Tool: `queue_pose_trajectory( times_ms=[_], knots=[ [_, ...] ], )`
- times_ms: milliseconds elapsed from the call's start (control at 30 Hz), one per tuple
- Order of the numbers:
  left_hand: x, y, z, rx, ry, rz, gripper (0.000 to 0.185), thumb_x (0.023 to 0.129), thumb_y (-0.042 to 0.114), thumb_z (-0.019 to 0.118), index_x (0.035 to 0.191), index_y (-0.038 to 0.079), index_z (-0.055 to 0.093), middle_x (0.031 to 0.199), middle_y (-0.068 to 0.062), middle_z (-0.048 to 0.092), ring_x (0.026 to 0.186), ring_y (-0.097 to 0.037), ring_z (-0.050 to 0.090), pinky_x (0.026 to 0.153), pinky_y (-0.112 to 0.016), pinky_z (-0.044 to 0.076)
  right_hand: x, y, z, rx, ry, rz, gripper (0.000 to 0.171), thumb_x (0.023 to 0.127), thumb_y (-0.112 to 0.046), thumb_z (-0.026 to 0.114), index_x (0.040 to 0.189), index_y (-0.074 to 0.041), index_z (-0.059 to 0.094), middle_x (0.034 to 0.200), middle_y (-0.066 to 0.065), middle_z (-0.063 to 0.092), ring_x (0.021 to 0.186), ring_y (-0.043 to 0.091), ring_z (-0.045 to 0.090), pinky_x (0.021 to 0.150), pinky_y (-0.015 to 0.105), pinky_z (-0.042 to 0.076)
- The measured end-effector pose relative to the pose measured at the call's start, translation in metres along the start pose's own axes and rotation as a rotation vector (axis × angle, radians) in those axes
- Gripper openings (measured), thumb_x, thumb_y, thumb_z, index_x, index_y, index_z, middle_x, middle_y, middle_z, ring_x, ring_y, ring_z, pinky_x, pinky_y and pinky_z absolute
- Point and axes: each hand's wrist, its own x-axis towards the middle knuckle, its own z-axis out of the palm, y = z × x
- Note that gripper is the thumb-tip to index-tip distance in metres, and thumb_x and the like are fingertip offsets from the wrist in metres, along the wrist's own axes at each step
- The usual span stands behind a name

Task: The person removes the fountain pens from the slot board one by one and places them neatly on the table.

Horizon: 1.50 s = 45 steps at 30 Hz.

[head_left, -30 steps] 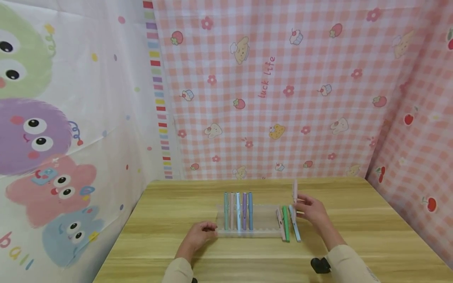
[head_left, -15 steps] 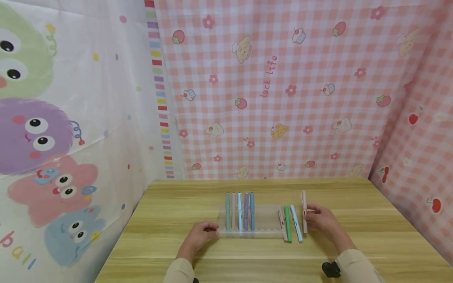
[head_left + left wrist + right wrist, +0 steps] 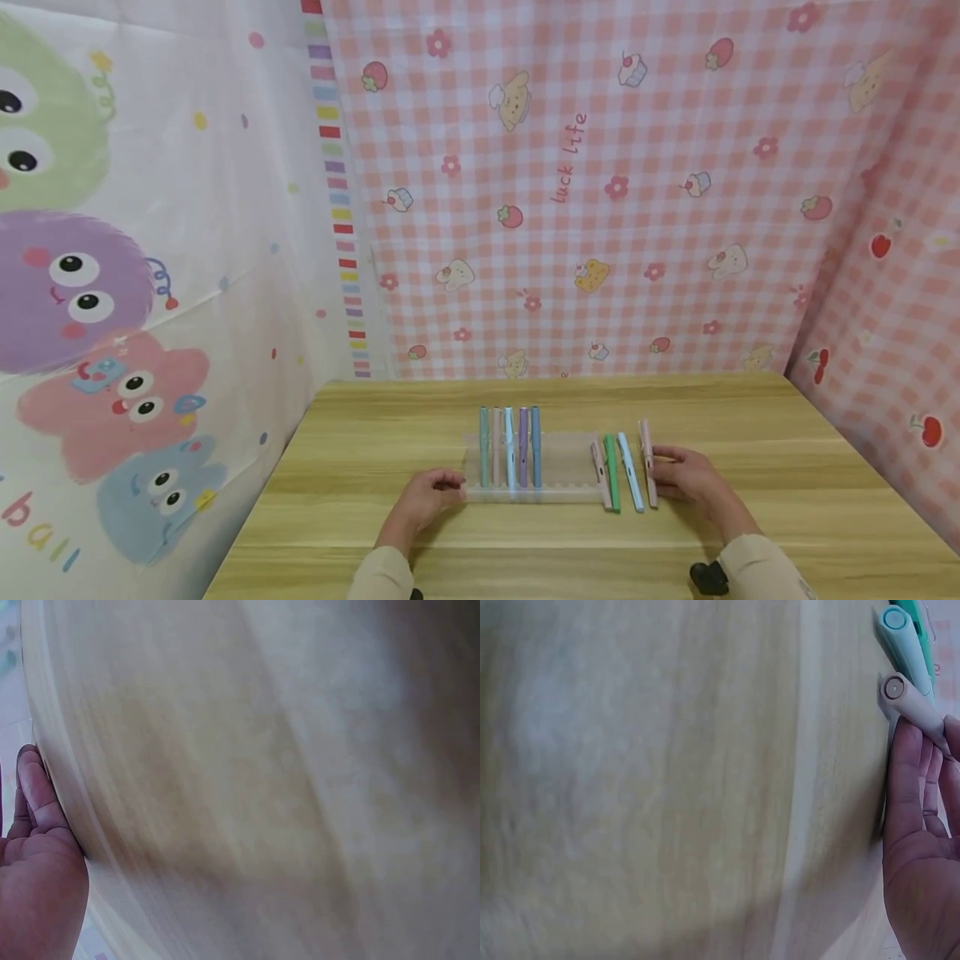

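- Right hand (image 3: 693, 479): fingers nearly closed, pinching the rightmost pink pen (image 3: 647, 462) just beside a light-blue pen (image 3: 631, 472) on the surface (image 3: 525, 542).
- Left hand (image 3: 426, 504): fingers loosely bent at the left end of the clear rack (image 3: 570, 460) (grip or mere touch, I cannot tell).

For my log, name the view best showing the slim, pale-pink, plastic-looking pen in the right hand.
The head view: it shows the pale-pink pen nearly end to end, pinched by the right hand. The right wrist view brings its round end closer, but the hand covers part. The left wrist view lacks it.
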Motion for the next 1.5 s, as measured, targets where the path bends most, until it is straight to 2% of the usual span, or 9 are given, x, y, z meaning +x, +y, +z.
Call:
queue_pose_trajectory(
  times_ms=[333,633,867,1100,1500],
  knots=[
    [0.001,-0.002,0.000,0.002,0.008,-0.004,0.018,0.087,-0.002,0.071,0.103,-0.008,0.067,0.096,-0.007,0.066,0.086,-0.014,0.056,0.075,-0.028,0.050,0.002,0.000,0.003,-0.064,0.025,0.030,0.058,0.091,0.005,0.063,0.142,0.014,0.038,0.101,0.012,0.069,0.087,0.019,0.067,0.078,0.037,0.057],
    [0.000,-0.001,0.001,0.005,0.006,-0.001,0.017,0.087,-0.002,0.071,0.102,-0.008,0.067,0.095,-0.007,0.066,0.085,-0.015,0.056,0.075,-0.028,0.050,0.002,-0.001,0.011,-0.129,0.045,-0.014,0.054,0.087,0.008,0.063,0.135,0.019,0.042,0.103,0.019,0.067,0.082,0.020,0.066,0.073,0.036,0.057],
    [0.000,-0.002,0.001,-0.005,0.017,0.000,0.018,0.087,-0.003,0.071,0.102,-0.010,0.066,0.096,-0.010,0.066,0.084,-0.015,0.056,0.076,-0.031,0.049,0.006,0.000,0.012,-0.179,0.053,0.003,0.053,0.087,0.007,0.063,0.135,0.018,0.043,0.103,0.019,0.067,0.081,0.019,0.065,0.073,0.036,0.057],
    [0.001,-0.002,0.001,-0.004,0.021,-0.006,0.017,0.087,-0.002,0.071,0.102,-0.009,0.066,0.096,-0.010,0.066,0.084,-0.015,0.056,0.075,-0.030,0.049,0.007,0.002,0.014,-0.200,0.048,-0.016,0.051,0.087,0.007,0.062,0.133,0.020,0.044,0.111,0.027,0.064,0.082,0.020,0.065,0.072,0.036,0.057],
    [0.001,-0.002,0.001,-0.007,0.003,-0.009,0.017,0.087,-0.001,0.071,0.103,-0.007,0.067,0.099,-0.009,0.067,0.087,-0.015,0.056,0.077,-0.030,0.049,0.003,-0.005,0.015,-0.219,0.063,-0.008,0.051,0.090,0.002,0.062,0.133,0.022,0.042,0.096,0.016,0.068,0.082,0.018,0.064,0.071,0.033,0.057]
  ],
)
